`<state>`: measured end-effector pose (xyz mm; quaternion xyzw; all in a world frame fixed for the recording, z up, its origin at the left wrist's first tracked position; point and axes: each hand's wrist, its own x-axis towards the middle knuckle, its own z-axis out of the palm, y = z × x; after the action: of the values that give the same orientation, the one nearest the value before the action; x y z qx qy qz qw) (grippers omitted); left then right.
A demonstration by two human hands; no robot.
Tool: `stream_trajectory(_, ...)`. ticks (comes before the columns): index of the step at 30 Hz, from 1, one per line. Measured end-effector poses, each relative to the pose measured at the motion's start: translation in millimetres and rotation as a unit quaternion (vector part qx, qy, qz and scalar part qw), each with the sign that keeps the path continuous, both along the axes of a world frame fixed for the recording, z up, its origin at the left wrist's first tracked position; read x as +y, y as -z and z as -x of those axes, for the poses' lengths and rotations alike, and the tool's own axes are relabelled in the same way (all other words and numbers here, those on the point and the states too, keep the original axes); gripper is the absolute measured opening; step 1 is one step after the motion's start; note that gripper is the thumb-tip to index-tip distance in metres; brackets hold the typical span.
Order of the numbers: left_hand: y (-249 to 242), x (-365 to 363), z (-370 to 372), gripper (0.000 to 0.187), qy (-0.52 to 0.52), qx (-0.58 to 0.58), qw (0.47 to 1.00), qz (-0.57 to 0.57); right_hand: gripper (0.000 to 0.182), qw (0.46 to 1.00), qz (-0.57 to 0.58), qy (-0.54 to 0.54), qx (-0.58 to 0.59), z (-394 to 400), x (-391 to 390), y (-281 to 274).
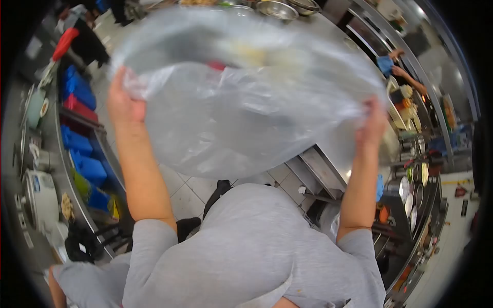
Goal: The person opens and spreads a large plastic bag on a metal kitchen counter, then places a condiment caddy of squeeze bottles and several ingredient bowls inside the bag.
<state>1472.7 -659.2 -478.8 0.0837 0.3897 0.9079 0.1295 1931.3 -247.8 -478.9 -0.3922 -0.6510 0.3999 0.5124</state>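
A large clear plastic bag (241, 123) is spread wide in front of my body, its upper part blurred by motion. My left hand (127, 100) grips its edge on the left side, fingers closed round the bunched plastic. On the right side my right hand (372, 120) is closed on the opposite edge. Both arms are stretched forward and apart. Through the film a yellowish patch and a small red spot show, too blurred to name.
Blue bins (79, 87) and a red bin (79, 108) sit on a left shelf. Metal bowls (277, 9) stand at the top. A person's hands (398, 69) hold blue cloth at right. Another person (90, 38) is at upper left, and a grey-clothed one (95, 282) at lower left.
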Motion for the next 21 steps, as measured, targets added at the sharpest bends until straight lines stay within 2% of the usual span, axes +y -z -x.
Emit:
stream_trajectory(1, -50, 24, -26, 0.046, 0.000, 0.057, 0.997, -0.042, 0.022, 0.985, -0.031, 0.033, 0.164, -23, 11, -22)
stream_trajectory(3, -127, 64, -93, 0.035, -0.056, 0.214, 0.970, -0.103, 0.029, 0.960, -0.027, 0.037, 0.277, -108, 38, -56)
stream_trajectory(4, -136, 76, -114, 0.045, -0.230, 0.424, 0.873, 0.070, 0.030, 0.939, -0.069, 0.175, 0.288, -107, 4, -89)
stream_trajectory(5, -144, 90, -131, 0.055, -0.385, 0.585, 0.676, 0.229, 0.031, 0.898, -0.109, 0.307, 0.297, -106, -31, -116)
stream_trajectory(7, -151, 138, -174, 0.080, -0.340, 0.624, 0.703, -0.013, 0.036, 0.843, -0.214, 0.456, 0.189, -167, -41, -108)
stream_trajectory(8, -118, 154, -175, 0.091, -0.352, 0.672, 0.651, 0.027, 0.039, 0.824, -0.194, 0.481, 0.230, -185, -48, -101)
stream_trajectory(9, -65, 207, -207, 0.067, -0.177, 0.710, 0.677, -0.075, 0.043, 0.801, -0.174, 0.504, 0.271, -206, -54, -87)
stream_trajectory(10, -84, 196, -246, 0.072, -0.096, 0.721, 0.679, -0.101, 0.045, 0.799, -0.143, 0.500, 0.303, -243, -52, -55)
stream_trajectory(11, -51, 221, -267, 0.078, 0.046, 0.677, 0.728, -0.097, 0.049, 0.795, -0.112, 0.495, 0.334, -278, -54, -19)
stream_trajectory(12, -3, 248, -281, 0.081, 0.215, 0.601, 0.769, -0.038, 0.050, 0.795, -0.072, 0.497, 0.342, -311, -60, 20)
stream_trajectory(13, 37, 270, -294, 0.084, 0.377, 0.504, 0.777, 0.029, 0.051, 0.797, -0.020, 0.512, 0.320, -339, -73, 66)
stream_trajectory(15, 68, 280, -303, 0.075, 0.449, 0.429, 0.774, 0.119, 0.053, 0.799, 0.085, 0.541, 0.249, -384, -119, 165)
stream_trajectory(17, 114, 285, -283, 0.067, 0.555, 0.499, 0.619, 0.243, 0.055, 0.790, 0.177, 0.566, 0.157, -403, -179, 248)
stream_trajectory(19, 105, 274, -271, 0.061, 0.590, 0.546, 0.521, 0.285, 0.057, 0.772, 0.233, 0.590, 0.047, -397, -236, 307)
stream_trajectory(21, 106, 253, -272, 0.051, 0.575, 0.470, 0.563, 0.362, 0.060, 0.743, 0.252, 0.616, -0.072, -377, -274, 345)
